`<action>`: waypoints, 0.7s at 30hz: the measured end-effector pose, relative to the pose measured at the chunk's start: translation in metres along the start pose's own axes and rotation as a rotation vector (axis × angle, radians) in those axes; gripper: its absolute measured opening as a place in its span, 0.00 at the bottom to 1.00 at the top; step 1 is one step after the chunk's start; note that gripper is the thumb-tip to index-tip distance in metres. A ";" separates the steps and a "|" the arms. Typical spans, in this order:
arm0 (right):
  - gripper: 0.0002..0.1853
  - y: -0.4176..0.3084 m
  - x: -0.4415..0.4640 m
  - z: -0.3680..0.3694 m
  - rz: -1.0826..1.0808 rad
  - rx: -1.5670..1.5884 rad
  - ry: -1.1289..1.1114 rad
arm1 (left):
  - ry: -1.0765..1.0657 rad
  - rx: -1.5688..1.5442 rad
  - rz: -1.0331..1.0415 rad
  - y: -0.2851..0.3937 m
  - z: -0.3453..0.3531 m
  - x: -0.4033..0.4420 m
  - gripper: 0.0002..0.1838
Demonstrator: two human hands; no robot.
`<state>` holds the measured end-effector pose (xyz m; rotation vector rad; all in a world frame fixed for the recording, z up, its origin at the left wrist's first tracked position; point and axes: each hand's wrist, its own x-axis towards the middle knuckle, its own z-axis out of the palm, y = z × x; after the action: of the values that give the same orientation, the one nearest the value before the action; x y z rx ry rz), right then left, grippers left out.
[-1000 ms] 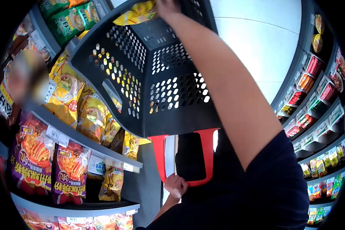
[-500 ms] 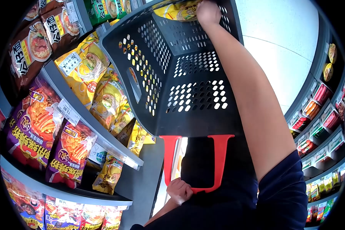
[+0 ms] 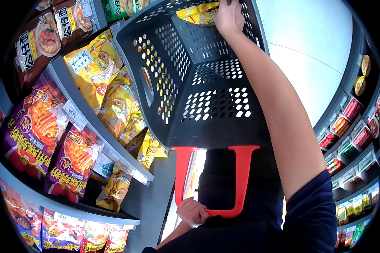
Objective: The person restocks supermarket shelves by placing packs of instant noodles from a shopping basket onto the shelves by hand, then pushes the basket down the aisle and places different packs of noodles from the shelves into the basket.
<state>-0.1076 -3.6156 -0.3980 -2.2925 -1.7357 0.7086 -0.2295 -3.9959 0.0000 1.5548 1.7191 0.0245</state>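
Left hand (image 3: pixel 192 211): fingers wrapped round the lower left corner of the red handle (image 3: pixel 238 181). A firm hold there should steady the black perforated shopping basket (image 3: pixel 223 135), which tips its mouth toward the viewer. Yellow noodle packet (image 3: pixel 198 14): inside the basket, at its far end. Right hand (image 3: pixel 230 19): against the packet's right end; fingertips run to the picture's edge, so cannot tell whether they grasp it or have let go. Judged best: ease the packet flat, wrist clear of the rim, no squeezing that might crush noodles.

Surroundings: far left, brown noodle packets (image 3: pixel 40 38); below them, purple noodle packets (image 3: pixel 74 164); then a price tag (image 3: pixel 74 114) reading 13.90 and shelved yellow noodle packets (image 3: pixel 93 63). Right of the basket, pale tiled floor (image 3: pixel 308 55); far right, curved-looking shelves with wrapped food trays (image 3: pixel 354 108).
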 end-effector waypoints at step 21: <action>0.11 -0.017 -0.116 -0.152 -0.851 0.479 -0.575 | 0.019 0.005 -0.046 0.017 -0.028 0.024 0.06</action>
<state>-0.0745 -3.6989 -0.2282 -0.9286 -2.1768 1.4268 -0.2287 -3.9584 0.0148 1.5230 1.7699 0.0115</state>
